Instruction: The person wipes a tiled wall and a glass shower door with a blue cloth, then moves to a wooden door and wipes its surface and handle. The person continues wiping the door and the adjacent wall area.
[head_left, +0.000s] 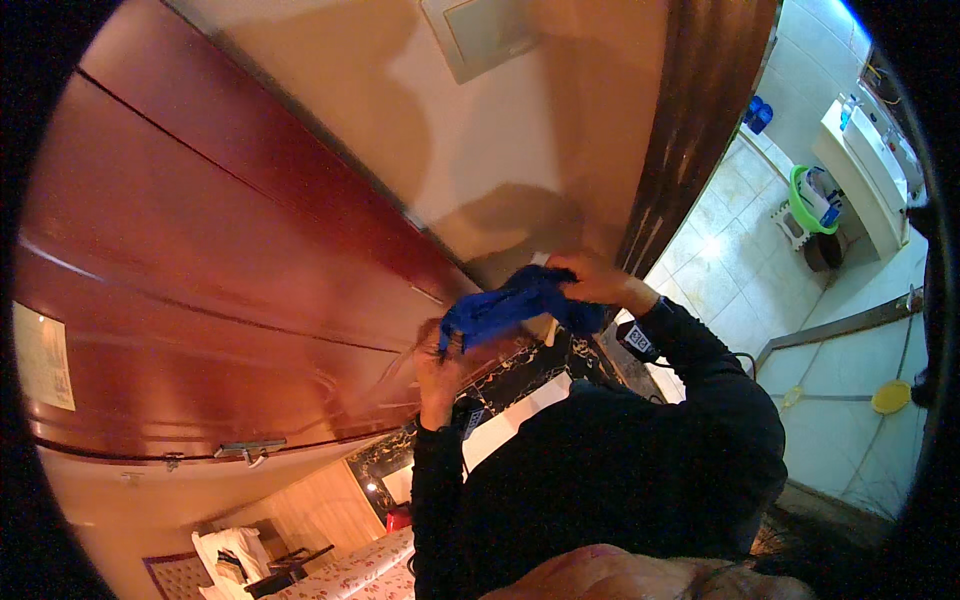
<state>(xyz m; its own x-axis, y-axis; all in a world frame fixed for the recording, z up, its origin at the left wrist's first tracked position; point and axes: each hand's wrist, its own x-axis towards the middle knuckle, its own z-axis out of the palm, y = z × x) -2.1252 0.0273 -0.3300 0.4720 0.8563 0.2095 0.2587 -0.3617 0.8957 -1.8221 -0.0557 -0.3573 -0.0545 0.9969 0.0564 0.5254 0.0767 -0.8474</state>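
Note:
A crumpled dark blue cloth (491, 319) stretches between my two hands in the middle of the head view. My left hand (439, 367) grips its left end, close to a reddish-brown wooden door (247, 225). At the other end, my right hand (600, 281) holds the bunched part of the cloth. A small pale item (540, 259) shows at the right fingertips, too blurred to name. Folds hide some of the fingers of both hands. Black sleeves cover both arms, and a dark device with a printed code (637, 339) sits at the right wrist.
A white wall plate (487, 34) is on the beige wall above. Right of a dark door frame (697, 97) lies a tiled bathroom with a sink (874, 154), a green basin (799, 199) on a stool and a brown bucket (823, 253). A door closer (251, 448) is at lower left.

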